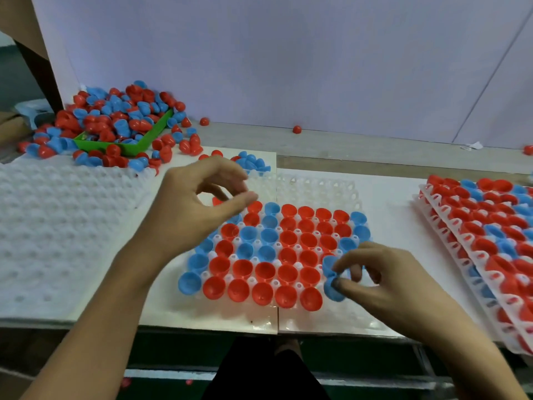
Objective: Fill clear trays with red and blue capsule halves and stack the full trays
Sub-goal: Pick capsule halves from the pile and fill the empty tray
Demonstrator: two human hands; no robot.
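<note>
A clear tray lies in front of me at the middle of the table. Most of its cups hold red and blue capsule halves; the far rows are bare. My right hand pinches a blue capsule half at the tray's near right corner, just below another blue half. My left hand hovers over the tray's far left part with curved fingers, thumb and fingertips apart and nothing visible between them. A stack of filled trays lies at the right.
A heap of loose red and blue halves spills over a green bin at the far left. A small cluster of blue halves lies beyond the tray. Bare white trays lie at the left. A pale wall closes the back.
</note>
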